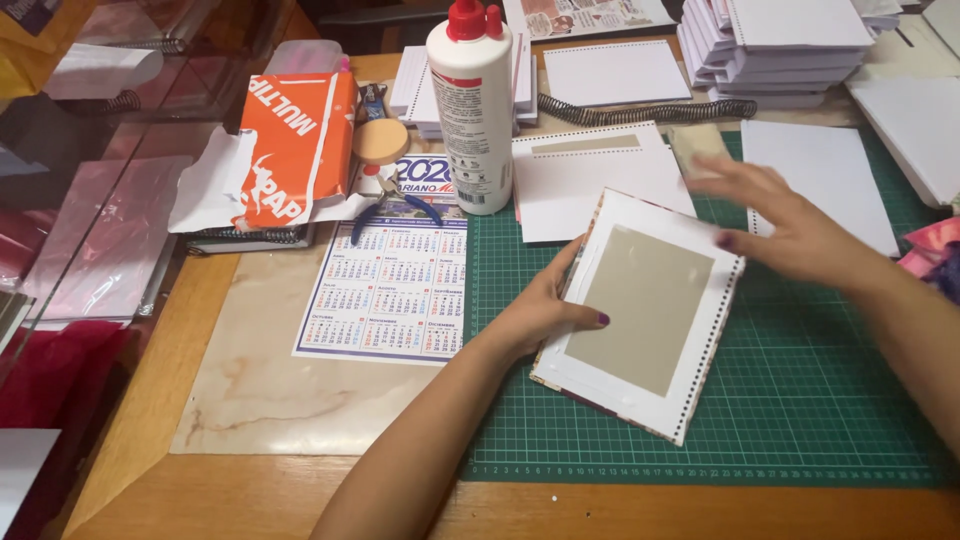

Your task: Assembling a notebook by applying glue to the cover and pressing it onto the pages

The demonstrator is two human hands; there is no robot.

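Observation:
My left hand [545, 310] grips the left edge of a punched notebook cover [645, 310], white-bordered with a grey-beige card panel in its middle. The cover lies tilted on the green cutting mat [800, 400]. My right hand [790, 225] hovers open and blurred over the cover's upper right corner, fingers spread, holding nothing. Just beyond it lie a small beige card piece [697, 147] and a white punched sheet [590, 175].
A tall white glue bottle [472, 100] with a red cap stands at the mat's back left. A calendar sheet [395, 290], blue-handled pliers [395, 205], an orange paper pack [290, 145], a black spiral coil [650, 110] and stacks of white punched pages [770, 50] surround the work area.

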